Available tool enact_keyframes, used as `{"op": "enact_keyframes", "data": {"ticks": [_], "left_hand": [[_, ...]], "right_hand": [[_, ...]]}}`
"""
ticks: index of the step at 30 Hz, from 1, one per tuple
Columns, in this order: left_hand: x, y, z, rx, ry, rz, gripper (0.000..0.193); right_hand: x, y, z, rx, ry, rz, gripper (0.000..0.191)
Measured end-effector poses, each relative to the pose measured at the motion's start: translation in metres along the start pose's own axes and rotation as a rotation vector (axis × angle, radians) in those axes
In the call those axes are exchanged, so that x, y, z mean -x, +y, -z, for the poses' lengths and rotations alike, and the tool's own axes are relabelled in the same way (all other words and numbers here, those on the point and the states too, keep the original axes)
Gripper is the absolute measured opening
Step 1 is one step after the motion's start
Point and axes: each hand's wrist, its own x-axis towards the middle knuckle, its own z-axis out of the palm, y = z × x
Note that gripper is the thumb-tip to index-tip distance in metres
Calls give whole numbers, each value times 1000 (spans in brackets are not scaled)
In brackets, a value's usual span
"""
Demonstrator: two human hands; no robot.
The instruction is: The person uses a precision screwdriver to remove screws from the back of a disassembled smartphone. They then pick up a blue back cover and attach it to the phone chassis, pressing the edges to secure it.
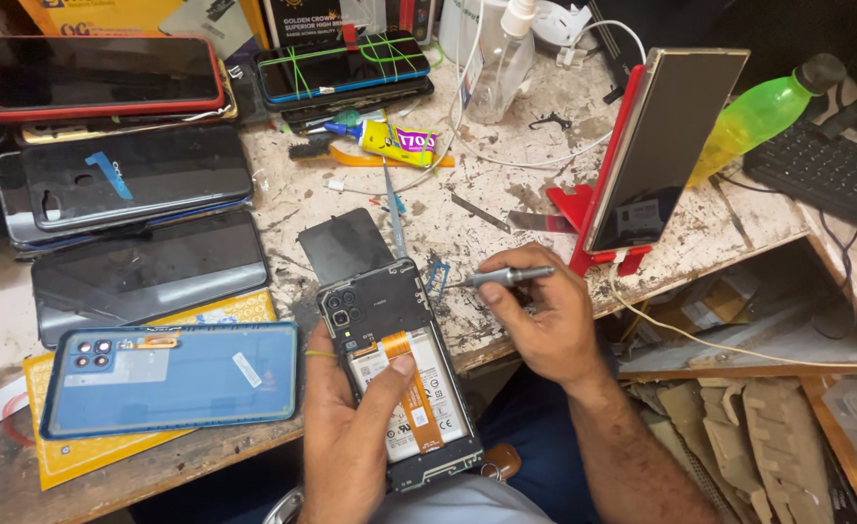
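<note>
One head-worn view looks steeply down, close over the workbench (506, 209).

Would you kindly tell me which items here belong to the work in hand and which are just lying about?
In hand:
opened phone
screwdriver
left hand
right hand

Lying about:
blue back cover
glue tube
green bottle
propped phone
keyboard

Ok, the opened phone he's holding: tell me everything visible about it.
The phone lies back-up with its cover off, in a dark frame. A square camera block with several lenses sits at its top left. Below is a white-labelled battery crossed by an orange flex strip. The left hand cradles it from beneath, thumb pressed on the strip. Its top rests at the bench edge. The right hand holds a screwdriver, tip near the phone's upper right corner.
</note>
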Motion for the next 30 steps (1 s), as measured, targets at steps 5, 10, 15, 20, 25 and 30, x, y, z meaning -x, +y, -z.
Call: {"op": "enact_keyframes", "data": {"ticks": [5,10,15,20,25,30], "left_hand": [[1,-1,3,11,-4,-13,66],[-1,-1,3,-21,4,-28,63],[-4,0,3,-100,-10,-48,68],[-6,4,3,-246,-71,-123,87],[-6,7,4,-391,-167,-265,89],[-6,10,5,-413,-158,-304,60]], "right_hand": [[-2,0,-3,-274,153,-141,20],[-5,-1,-7,-50,173,-78,19],[-8,-3,-10,-7,164,-125,20],[-7,-8,-10,-148,205,-84,22],[-1,-18,-8,-371,257,-112,23],[9,-30,-6,-705,269,-100,21]]}}
